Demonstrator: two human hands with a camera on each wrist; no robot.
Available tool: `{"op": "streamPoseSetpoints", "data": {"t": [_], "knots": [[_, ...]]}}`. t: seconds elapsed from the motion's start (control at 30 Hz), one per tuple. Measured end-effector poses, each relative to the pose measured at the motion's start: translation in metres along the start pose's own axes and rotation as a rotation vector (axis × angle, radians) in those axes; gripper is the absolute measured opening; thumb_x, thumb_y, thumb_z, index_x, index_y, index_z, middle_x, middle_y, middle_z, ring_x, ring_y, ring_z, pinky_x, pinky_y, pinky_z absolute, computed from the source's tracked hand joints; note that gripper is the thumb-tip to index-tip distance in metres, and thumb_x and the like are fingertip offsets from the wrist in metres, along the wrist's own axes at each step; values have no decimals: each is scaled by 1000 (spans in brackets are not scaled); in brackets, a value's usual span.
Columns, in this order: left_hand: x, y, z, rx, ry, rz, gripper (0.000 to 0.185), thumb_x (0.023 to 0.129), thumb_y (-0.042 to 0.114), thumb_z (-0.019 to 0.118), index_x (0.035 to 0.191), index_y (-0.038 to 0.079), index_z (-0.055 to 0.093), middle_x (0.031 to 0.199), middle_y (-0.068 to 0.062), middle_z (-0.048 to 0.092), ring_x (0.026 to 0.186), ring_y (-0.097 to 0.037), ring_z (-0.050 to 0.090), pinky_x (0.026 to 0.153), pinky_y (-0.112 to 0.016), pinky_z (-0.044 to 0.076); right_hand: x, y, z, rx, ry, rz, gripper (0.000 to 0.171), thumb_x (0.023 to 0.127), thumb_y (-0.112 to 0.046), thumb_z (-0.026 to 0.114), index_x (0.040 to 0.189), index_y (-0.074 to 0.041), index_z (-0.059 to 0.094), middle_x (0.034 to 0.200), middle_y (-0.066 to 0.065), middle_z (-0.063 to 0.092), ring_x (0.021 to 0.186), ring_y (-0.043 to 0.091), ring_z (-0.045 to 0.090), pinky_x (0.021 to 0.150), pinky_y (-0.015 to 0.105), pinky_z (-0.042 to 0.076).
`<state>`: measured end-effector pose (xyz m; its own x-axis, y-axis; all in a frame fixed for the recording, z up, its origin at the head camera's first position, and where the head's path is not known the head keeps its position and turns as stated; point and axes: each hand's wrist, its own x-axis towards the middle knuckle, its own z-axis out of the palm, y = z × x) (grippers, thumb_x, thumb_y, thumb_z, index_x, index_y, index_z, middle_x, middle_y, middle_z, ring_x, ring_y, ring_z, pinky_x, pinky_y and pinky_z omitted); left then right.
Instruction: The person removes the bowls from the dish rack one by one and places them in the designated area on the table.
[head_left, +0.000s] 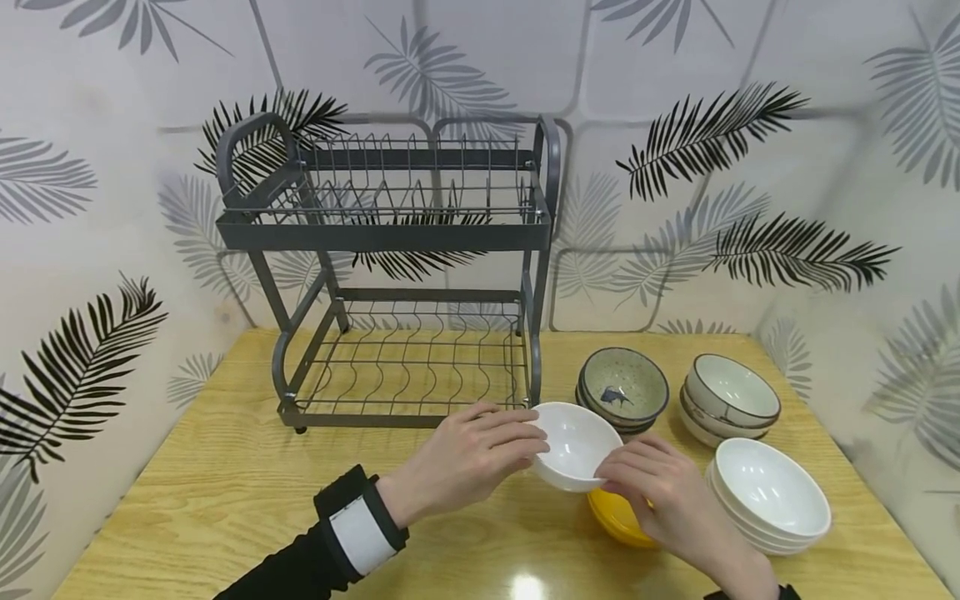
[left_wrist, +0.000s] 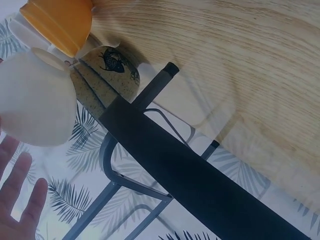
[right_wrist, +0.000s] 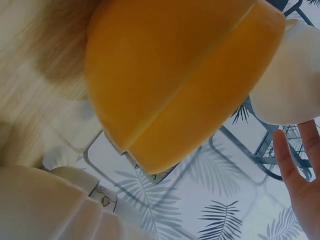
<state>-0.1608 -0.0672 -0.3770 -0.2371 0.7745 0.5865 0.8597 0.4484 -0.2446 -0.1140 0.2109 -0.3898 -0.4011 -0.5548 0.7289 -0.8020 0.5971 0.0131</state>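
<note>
In the head view a white bowl (head_left: 573, 442) is held above the table, tilted, between both hands. My left hand (head_left: 480, 454) grips its left side, fingers over the rim. My right hand (head_left: 660, 492) pinches the rim at the lower right. The left wrist view shows the bowl's outside (left_wrist: 37, 100) and foot, with some fingers spread beside it. Below the bowl sit yellow bowls (head_left: 622, 518), partly hidden by the right hand. Speckled bowls (head_left: 626, 383) with a dark blue fish motif are stacked just behind the held bowl.
A dark grey two-tier dish rack (head_left: 405, 421) stands at the back left, with wire grids on both tiers. Brown-rimmed bowls (head_left: 731, 392) are stacked at the back right. Several white bowls (head_left: 772, 492) form a stack in front of them. Leaf-patterned walls (head_left: 675, 275) border the wooden table (head_left: 225, 483).
</note>
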Motion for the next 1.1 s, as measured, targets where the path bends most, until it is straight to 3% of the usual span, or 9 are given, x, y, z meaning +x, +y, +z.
{"op": "streamPoseSetpoints", "data": {"t": [0.27, 0.77, 0.93, 1.1], "knots": [[-2, 0, -2, -35, -73, -65, 42, 93, 29, 71, 133, 21, 64, 142, 5, 62, 136, -16, 57, 109, -38, 51, -6, 3, -3, 18, 28, 19, 45, 107, -38, 42, 86, -14, 74, 87, -7, 75, 82, 15, 68, 88, 28, 49], [-5, 0, 1, -18, -133, -90, 45, 95, 28, 69, 138, 20, 60, 145, 5, 60, 138, -18, 54, 112, -42, 48, -9, 3, -5, 36, 34, 41, 44, 107, -38, 44, 88, -13, 74, 88, -7, 76, 82, 15, 69, 92, 26, 48], [-6, 1, 5, -49, -130, -93, 45, 94, 27, 70, 137, 20, 61, 144, 5, 61, 137, -17, 55, 112, -42, 48, -12, 3, -5, 33, 43, 27, 42, 107, -37, 44, 89, -14, 75, 89, -7, 76, 82, 15, 69, 95, 24, 47], [-7, 2, 8, -82, -95, -87, 43, 93, 25, 72, 134, 19, 63, 141, 5, 63, 135, -17, 56, 110, -40, 49, -13, 3, -6, 28, 42, 31, 43, 107, -38, 44, 89, -14, 75, 89, -7, 77, 80, 14, 68, 86, 29, 50]]}}
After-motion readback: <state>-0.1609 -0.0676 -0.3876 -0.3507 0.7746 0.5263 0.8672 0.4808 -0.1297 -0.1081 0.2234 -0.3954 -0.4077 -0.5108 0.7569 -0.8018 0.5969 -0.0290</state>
